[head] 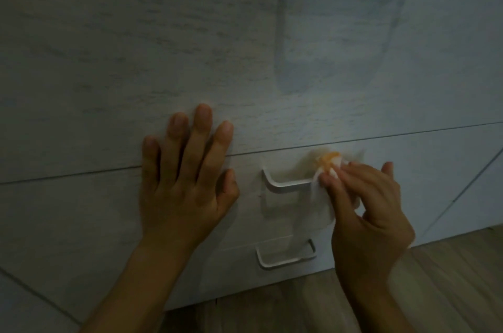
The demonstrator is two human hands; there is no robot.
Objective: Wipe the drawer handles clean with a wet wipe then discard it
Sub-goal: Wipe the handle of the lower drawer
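- The left hand point(185, 183) lies flat, fingers straight, on the drawer front point(81, 210).
- The right hand point(364, 213) pinches the wet wipe point(324, 191) against the right end of the middle handle point(285, 183).
- Another handle point(285, 256) sits below.

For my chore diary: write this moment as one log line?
right hand: pinches orange-stained white wet wipe on middle white bar handle | left hand: flat on pale woodgrain drawer front

Three drawer handles point(288, 187); two hands point(185, 183); one wet wipe point(322, 192).
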